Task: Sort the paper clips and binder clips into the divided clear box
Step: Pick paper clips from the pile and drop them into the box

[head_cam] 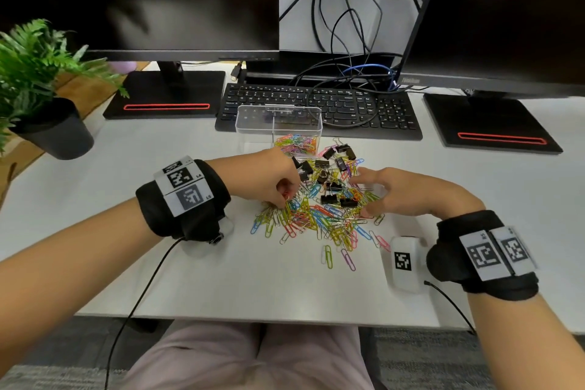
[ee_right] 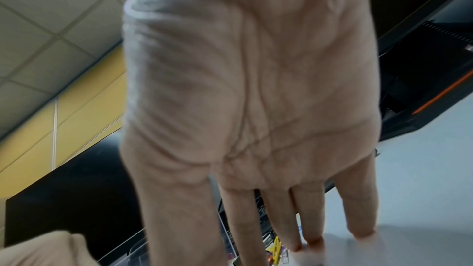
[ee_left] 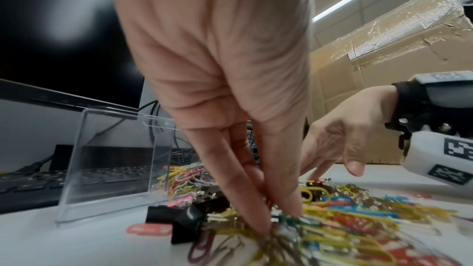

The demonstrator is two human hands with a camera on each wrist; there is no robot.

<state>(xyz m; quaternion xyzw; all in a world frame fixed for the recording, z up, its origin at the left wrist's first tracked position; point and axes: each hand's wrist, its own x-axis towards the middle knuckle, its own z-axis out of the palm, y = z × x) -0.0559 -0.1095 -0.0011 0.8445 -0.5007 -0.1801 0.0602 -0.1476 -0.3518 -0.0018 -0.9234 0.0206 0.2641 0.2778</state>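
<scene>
A heap of coloured paper clips (head_cam: 319, 215) mixed with black binder clips (head_cam: 330, 187) lies on the white desk (head_cam: 158, 263). Behind it stands the clear divided box (head_cam: 253, 127); its right compartment holds coloured paper clips (head_cam: 296, 144). My left hand (head_cam: 285, 199) is at the heap's left side, and its fingers and thumb (ee_left: 256, 215) pinch a small bunch of paper clips (ee_left: 276, 238). My right hand (head_cam: 364, 196) rests on the heap's right side, its fingers (ee_right: 309, 236) straight and spread, holding nothing. A binder clip (ee_left: 189, 224) lies just left of my left fingertips.
A black keyboard (head_cam: 348, 104) lies right behind the box, with loose cables (head_cam: 348, 41) over it. Monitor stands (head_cam: 164, 95) (head_cam: 490, 123) flank it. A potted plant (head_cam: 53, 127) stands at far left. A cardboard box (ee_left: 384, 68) shows in the left wrist view.
</scene>
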